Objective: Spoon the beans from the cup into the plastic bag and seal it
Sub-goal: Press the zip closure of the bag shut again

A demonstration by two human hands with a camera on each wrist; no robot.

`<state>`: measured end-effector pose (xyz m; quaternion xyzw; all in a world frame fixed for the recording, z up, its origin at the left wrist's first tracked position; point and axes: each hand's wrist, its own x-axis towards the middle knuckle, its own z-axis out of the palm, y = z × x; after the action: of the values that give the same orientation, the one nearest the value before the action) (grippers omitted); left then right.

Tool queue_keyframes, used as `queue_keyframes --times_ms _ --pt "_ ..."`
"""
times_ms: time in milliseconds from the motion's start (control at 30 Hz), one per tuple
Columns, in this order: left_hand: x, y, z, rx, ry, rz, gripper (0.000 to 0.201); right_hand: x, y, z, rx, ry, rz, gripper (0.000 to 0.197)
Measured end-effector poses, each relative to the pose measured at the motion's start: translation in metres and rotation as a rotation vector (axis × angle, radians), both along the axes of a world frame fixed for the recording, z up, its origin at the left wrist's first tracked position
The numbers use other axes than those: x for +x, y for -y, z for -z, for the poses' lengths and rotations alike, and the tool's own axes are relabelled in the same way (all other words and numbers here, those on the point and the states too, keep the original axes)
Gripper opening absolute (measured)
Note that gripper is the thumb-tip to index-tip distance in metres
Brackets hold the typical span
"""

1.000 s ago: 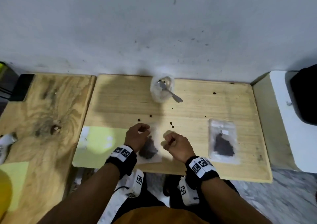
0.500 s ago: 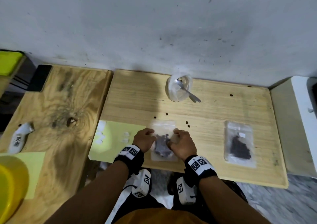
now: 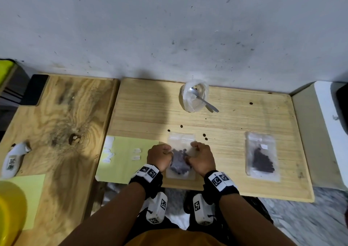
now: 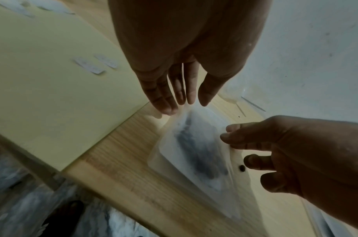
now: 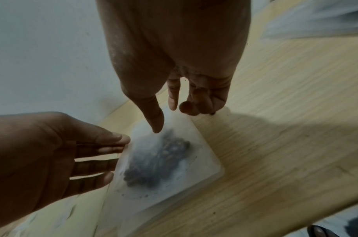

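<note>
Beans (image 3: 179,162) sit in a dark clump in the lower half of the small clear plastic bag (image 3: 181,139), which lies flat on the bench (image 3: 235,125) near its front edge, between the left hand (image 3: 159,156) and the right hand (image 3: 202,157). Both hands have loose, nearly straight fingers resting on the bag's side edges, gripping nothing. Thin, limp and probably slick, the bag should weigh little and shift as the beans roll, so the stiffer zip strip along its top edge looks the best place to pinch and press shut.
</note>
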<state>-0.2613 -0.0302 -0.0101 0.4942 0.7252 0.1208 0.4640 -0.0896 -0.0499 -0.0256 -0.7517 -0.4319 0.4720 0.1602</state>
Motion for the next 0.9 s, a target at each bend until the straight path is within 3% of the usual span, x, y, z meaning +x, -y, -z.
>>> queue_keyframes --times_ms 267,500,767,900 --pt "0.004 -0.001 -0.001 0.014 0.202 -0.084 0.021 0.004 -0.005 0.0 -0.014 -0.107 0.069 0.042" --pt "-0.001 -0.008 -0.015 0.104 0.416 -0.149 0.035 -0.007 -0.016 -0.023 0.107 -0.321 0.155 0.038" --pt "-0.065 -0.034 -0.035 0.193 0.558 -0.368 0.035 -0.065 -0.041 -0.035 0.155 -0.48 0.035 0.038" --pt "-0.104 -0.038 -0.035 0.158 0.606 -0.437 0.036 -0.102 -0.046 -0.032 0.155 -0.496 0.083 0.035"
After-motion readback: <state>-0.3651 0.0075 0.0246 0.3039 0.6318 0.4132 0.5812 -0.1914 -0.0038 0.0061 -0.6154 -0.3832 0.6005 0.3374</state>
